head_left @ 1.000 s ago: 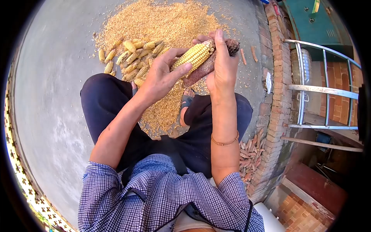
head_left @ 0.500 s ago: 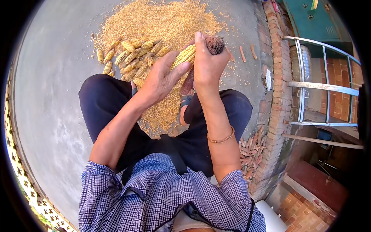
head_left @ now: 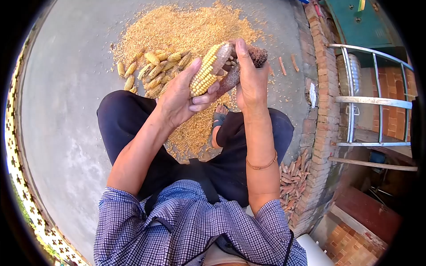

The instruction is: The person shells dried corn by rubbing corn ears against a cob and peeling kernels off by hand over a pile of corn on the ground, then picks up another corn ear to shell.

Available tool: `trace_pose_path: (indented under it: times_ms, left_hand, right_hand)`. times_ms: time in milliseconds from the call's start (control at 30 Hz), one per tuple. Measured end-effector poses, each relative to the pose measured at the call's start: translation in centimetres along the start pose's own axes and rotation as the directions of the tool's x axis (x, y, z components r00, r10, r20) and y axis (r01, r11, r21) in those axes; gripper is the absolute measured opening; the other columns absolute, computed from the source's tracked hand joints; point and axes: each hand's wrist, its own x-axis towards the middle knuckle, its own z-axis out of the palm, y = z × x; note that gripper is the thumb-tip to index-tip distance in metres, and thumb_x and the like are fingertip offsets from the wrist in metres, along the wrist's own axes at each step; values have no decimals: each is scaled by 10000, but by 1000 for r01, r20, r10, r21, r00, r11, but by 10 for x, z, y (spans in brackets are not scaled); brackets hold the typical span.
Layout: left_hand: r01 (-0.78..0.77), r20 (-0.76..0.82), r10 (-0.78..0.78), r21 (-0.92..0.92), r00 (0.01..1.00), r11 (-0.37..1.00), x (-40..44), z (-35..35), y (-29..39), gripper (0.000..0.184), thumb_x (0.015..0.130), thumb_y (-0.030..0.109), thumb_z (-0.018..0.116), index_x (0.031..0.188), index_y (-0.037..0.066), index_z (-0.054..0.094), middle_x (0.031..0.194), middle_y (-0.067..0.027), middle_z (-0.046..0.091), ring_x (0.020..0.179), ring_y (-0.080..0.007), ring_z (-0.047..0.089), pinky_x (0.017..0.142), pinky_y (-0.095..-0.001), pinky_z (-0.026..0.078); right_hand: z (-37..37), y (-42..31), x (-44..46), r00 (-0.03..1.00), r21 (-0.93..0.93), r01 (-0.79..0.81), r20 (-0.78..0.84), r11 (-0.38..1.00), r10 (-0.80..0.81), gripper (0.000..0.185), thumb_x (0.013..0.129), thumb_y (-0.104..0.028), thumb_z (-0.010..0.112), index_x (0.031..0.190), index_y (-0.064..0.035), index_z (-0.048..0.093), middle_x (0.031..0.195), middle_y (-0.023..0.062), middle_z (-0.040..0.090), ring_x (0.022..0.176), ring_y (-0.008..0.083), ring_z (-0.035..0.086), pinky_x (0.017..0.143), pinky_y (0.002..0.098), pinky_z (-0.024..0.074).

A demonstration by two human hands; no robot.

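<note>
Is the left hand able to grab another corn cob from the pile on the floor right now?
Probably not: the left hand is busy holding a partly stripped cob. Otherwise the way looks open, with nothing seen blocking the piled cobs.

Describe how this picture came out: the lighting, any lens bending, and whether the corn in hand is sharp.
In the head view, strong wide-angle distortion bows the brick wall, with black corners; head view again, bright daylight, deep shade below the metal railing; same head view, the corn ear in the left hand looks reasonably sharp.
</note>
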Motion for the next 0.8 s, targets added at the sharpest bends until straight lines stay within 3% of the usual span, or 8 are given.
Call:
trace_pose_path:
  times_ms: [133,333,467,500,600,633,733,800]
  left_hand:
    - [17,-46,-17,11,999,1000,0,-2,2,515,1040,452,326,1204,4,519,773,-51,497,461,-40,321,355,-157,227]
    - [-199,-107,282,480,954,855,-1,5,-3,404,1011,377,479,1228,40,529,806,-15,512,579,-50,426,460,-178,307]
    - [-273,34,491,864,870,424,3,-2,-10,424,976,278,579,1291,4,507,902,-39,588,739,-82,533,604,-222,430]
    - [-333,169,582,924,796,188,6,-2,-11,413,943,227,612,1227,-54,504,1036,-217,636,916,-301,641,807,-394,485]
    - [-318,173,531,928,830,194,3,4,-15,400,943,213,601,1229,-49,502,1036,-254,624,954,-351,629,817,-409,478]
    - [-327,264,576,945,773,6,2,5,-19,386,948,200,586,1232,-47,503,1006,-248,628,969,-358,622,827,-406,475]
    - [-397,279,558,912,781,100,1,-1,-18,382,950,211,588,1207,-60,503,954,-237,620,913,-327,612,824,-409,466]
    - [-353,150,409,803,900,480,3,-13,-14,360,968,299,580,1139,-15,541,851,-124,586,702,-168,521,603,-298,425]
  right_hand:
    - [0,1,0,1000,3,-8,22,1000,8,366,884,-284,726,1053,34,657,964,71,666,882,128,613,800,272,492]
    - [5,-4,-8,991,63,16,128,998,-24,398,944,-238,638,1202,54,556,1084,146,642,962,205,640,853,326,521]
    - [6,-4,-11,988,46,13,155,999,-20,444,946,-211,628,1275,51,487,1103,177,634,1014,252,641,874,369,533]
    - [8,-3,-12,992,43,32,122,999,-37,412,942,-199,633,1246,49,507,1067,170,642,990,245,647,851,360,537]
    - [11,6,-11,996,-70,87,-2,994,-87,307,930,-155,644,1150,44,567,953,139,658,900,220,662,771,331,543]
    - [10,11,-9,992,-166,102,-52,981,-112,263,926,-136,645,1111,41,585,913,125,658,858,209,664,739,319,541]
    - [16,14,-11,973,-229,152,-136,962,-186,129,916,-86,641,978,27,634,783,58,643,706,141,626,642,270,504]
    - [17,18,-9,970,-248,167,-132,954,-204,123,916,-94,646,950,24,641,775,44,639,695,115,601,642,260,488]
